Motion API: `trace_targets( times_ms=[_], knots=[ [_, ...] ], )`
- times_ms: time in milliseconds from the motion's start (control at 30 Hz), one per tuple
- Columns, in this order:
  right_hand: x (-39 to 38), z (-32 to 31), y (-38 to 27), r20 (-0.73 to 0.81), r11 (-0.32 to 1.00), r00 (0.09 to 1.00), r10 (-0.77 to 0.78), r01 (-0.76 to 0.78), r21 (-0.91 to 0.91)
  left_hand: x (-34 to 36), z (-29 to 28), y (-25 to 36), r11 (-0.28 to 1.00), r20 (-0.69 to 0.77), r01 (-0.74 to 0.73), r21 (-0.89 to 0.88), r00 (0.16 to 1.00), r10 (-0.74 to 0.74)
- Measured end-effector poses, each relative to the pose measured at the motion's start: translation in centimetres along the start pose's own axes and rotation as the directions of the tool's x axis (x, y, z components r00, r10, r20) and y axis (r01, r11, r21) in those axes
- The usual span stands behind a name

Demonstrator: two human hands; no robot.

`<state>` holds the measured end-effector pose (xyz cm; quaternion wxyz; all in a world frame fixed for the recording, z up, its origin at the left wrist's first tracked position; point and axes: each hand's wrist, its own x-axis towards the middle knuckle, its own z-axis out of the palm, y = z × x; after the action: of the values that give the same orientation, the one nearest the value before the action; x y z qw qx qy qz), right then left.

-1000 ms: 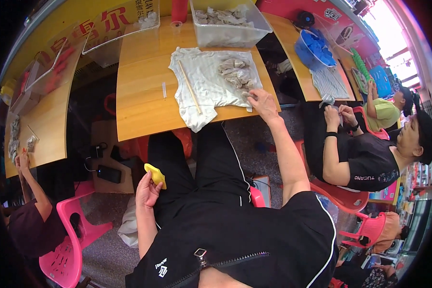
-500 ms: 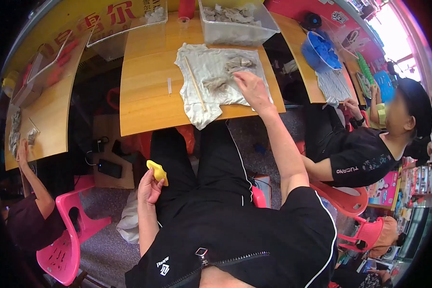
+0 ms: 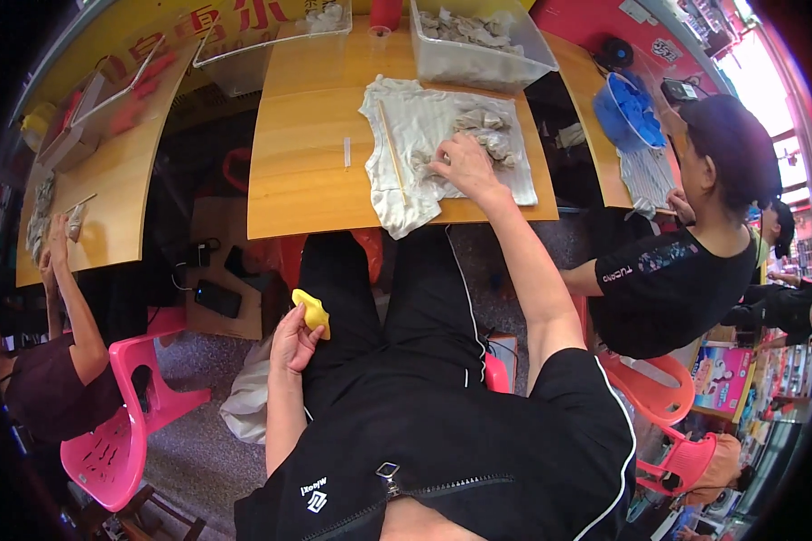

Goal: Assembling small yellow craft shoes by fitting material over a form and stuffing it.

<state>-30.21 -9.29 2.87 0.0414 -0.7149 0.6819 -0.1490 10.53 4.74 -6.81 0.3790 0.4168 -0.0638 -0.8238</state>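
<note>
In the head view my left hand [image 3: 294, 339] grips a yellow, flat, soft-looking piece [image 3: 314, 311] above my left thigh. My right hand [image 3: 462, 169] reaches over a white cloth garment [image 3: 388, 189] on the wooden table [image 3: 298, 171], with bent fingers down among crumpled greyish pieces [image 3: 484, 135]; what the fingertips grip is hidden. A thin wooden stick [image 3: 393, 149] lies along the garment's left part, and a narrow pale strip [image 3: 346, 151] lies to its left.
A clear bin of grey pieces [image 3: 467, 68] stands behind the garment, near a red cylinder [image 3: 385, 11]. A co-worker [image 3: 668, 288] sits at the right beside a blue-filled tub [image 3: 629, 117]; another's arm [image 3: 77, 307] is at the left table. A pink chair [image 3: 104, 451] stands lower left.
My right hand has moved from the garment's right edge inward onto the grey pieces, some of which now lie spread leftward. The right co-worker has leaned and turned. The view has shifted slightly.
</note>
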Motion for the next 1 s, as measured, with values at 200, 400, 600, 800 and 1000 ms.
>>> trace_targets(
  times_ms=[200, 400, 600, 800, 1000],
  knots=[
    [-1.4, 1.1, -0.9, -0.029, 0.883, 0.986, 0.166, -0.135, 0.45, -0.1, 0.2, 0.1, 1.0, 0.012, 0.004, 0.008, 1.0, -0.005],
    [-1.2, 2.1, 1.3, 0.511, -0.53, 0.795, 0.326, -0.294, 0.796, 0.0, 0.2, 0.1, 1.0, 0.039, -0.001, 0.014, 0.999, 0.001],
    [-1.8, -2.5, 0.9, 0.282, -0.692, 0.936, 0.209, -0.062, 0.719, -0.1, 0.3, 0.0, 1.0, 0.032, 0.002, -0.011, 0.999, -0.002],
    [-3.2, 1.6, 2.0, 0.248, -0.73, 0.907, 0.339, 0.088, 0.678, 0.2, 0.5, -0.1, 1.0, 0.055, 0.006, 0.01, 0.998, -0.007],
    [-3.2, -2.5, 1.8, 0.309, -0.223, 0.896, 0.319, -0.246, 0.943, 0.0, 0.4, 0.0, 1.0, 0.012, -0.005, -0.018, 1.0, 0.005]
  ],
)
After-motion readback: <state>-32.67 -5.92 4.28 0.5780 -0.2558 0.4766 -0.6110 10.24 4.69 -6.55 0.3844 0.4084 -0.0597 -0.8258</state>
